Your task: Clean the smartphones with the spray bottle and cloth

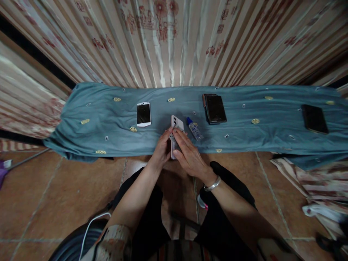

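Both my hands meet on a pale pink phone (177, 123) that lies back-up at the near edge of a teal cloth (108, 119). My left hand (162, 148) grips its left side. My right hand (189, 154), a silver bangle on the wrist, lies over its lower half, the fingers covering part of it. A small clear bottle with a blue cap (195, 129) lies just right of the phone.
A white phone (143, 114) lies face-up to the left. A stack of dark phones (214, 108) sits to the right, and another dark phone (314, 118) at far right. Striped curtains hang behind. Brown floor tiles lie below, with my knees and a white cable.
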`<action>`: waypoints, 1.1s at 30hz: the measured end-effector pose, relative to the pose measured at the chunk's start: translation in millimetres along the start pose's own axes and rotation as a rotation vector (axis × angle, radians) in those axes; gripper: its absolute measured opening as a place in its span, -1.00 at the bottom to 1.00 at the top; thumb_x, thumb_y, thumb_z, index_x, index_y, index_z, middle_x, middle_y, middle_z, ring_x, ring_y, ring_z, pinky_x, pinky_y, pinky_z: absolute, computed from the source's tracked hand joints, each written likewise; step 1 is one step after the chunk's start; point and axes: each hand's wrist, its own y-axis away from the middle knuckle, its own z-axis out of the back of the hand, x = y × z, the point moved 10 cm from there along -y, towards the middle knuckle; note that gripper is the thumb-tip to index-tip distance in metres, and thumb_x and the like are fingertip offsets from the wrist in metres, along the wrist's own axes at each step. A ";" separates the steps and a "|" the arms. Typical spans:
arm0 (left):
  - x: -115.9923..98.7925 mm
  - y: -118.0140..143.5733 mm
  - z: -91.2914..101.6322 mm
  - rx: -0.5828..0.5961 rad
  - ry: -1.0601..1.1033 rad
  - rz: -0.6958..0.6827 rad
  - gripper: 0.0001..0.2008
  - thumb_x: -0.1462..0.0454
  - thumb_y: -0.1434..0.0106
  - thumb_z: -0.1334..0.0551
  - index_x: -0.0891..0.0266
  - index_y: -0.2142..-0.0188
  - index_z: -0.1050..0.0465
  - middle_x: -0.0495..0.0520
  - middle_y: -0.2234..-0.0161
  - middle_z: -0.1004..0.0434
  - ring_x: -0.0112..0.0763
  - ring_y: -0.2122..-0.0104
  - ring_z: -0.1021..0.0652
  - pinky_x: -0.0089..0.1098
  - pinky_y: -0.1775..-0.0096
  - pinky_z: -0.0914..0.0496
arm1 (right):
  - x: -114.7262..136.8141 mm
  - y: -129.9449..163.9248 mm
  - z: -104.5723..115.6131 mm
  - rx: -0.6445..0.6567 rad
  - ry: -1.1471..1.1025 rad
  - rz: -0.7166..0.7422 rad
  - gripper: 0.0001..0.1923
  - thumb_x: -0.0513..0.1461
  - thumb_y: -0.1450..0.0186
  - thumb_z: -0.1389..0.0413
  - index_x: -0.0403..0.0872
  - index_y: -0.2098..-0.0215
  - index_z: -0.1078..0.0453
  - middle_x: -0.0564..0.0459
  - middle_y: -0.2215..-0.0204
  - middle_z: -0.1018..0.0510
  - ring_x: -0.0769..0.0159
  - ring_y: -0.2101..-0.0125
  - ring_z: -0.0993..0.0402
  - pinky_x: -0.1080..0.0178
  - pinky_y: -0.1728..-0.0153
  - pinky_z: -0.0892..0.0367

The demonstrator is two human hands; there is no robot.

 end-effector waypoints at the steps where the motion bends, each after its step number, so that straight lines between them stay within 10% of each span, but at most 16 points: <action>1: 0.2 -0.7 0.0 -0.007 0.006 0.008 -0.70 0.19 -0.29 -0.24 0.29 0.05 -0.53 0.22 0.12 -0.66 -0.15 -0.02 -0.60 -0.19 -0.07 -0.45 | 1.0 -0.1 -0.6 0.006 -0.002 -0.001 -0.34 -0.02 -0.50 0.21 -0.08 -0.48 0.20 -0.13 -0.43 -0.05 0.15 -0.42 0.07 -0.09 -0.40 0.00; 19: -7.9 0.0 8.1 -0.070 -0.056 0.094 -0.60 0.08 -0.37 -0.15 0.27 -0.06 -0.49 0.15 0.31 -0.69 -0.27 0.27 -0.68 -0.32 0.19 -0.55 | 33.1 15.8 -3.8 0.079 -0.039 0.128 -0.33 -0.03 -0.51 0.17 -0.09 -0.47 0.23 -0.18 -0.44 -0.02 0.15 -0.44 0.12 -0.08 -0.39 -0.04; 33: -21.8 -5.9 11.2 -0.102 -0.037 0.032 -0.50 0.07 -0.36 -0.16 0.30 -0.18 -0.38 0.25 0.12 -0.66 -0.15 0.12 -0.65 -0.21 0.04 -0.52 | 33.6 25.3 -7.5 0.127 0.031 0.163 -0.27 0.05 -0.49 0.20 -0.07 -0.48 0.29 -0.19 -0.42 -0.07 0.12 -0.43 0.07 -0.09 -0.37 -0.10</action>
